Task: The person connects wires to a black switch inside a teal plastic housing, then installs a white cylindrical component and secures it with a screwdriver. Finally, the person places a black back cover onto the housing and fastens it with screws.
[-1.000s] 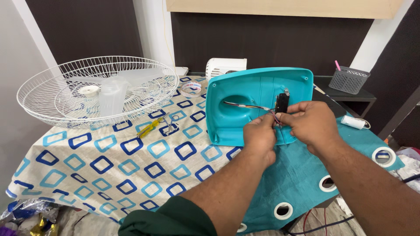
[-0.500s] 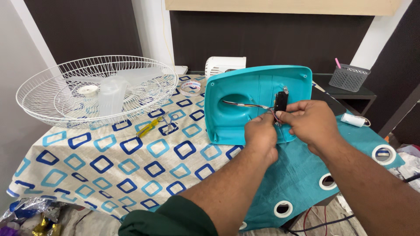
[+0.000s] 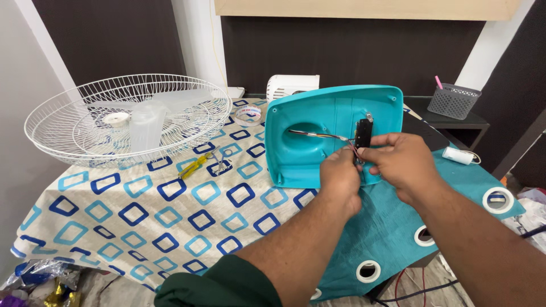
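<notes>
Both hands meet at the hollow underside of a turquoise plastic fan base (image 3: 318, 122), which is propped up on its edge on the table, its open side facing the person and its long axis running left to right. The left hand (image 3: 340, 179) is curled, fingertips pinched on thin wires at the foot of a small black switch block (image 3: 363, 134) that stands upright inside the base; the right hand (image 3: 402, 165) grips the lower end of that block from the right. The fingers hide where the wires join, and I cannot make out the block's detail. A thin metal rod (image 3: 315, 135) runs leftward from the block across the hollow. Left of the base lie a yellow-handled screwdriver (image 3: 195, 165) and, farther off, a white wire fan guard (image 3: 128, 116). Behind the base a white boxy appliance (image 3: 291, 86) is half hidden.
</notes>
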